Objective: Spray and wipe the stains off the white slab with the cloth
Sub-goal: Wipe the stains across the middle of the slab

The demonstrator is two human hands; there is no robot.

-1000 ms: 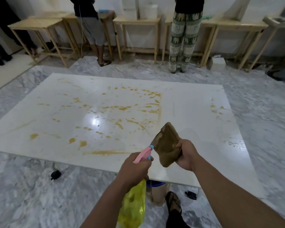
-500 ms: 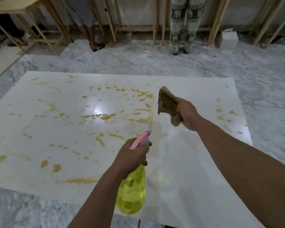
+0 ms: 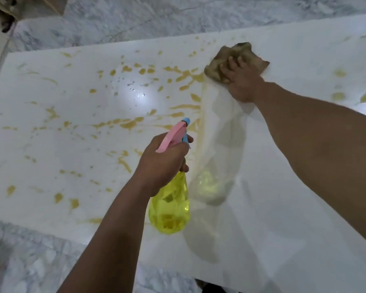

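Cloth (image 3: 237, 60) now down; nozzle (image 3: 186, 121) fwd.

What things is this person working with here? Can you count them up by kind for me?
Spray bottle, yellow with a pink trigger, gripped by the left hand: 1
Cloth, brown, pressed on the slab by the right hand: 1
White slab, spattered with yellow-brown stains: 1
Hands: 2
Total: 5
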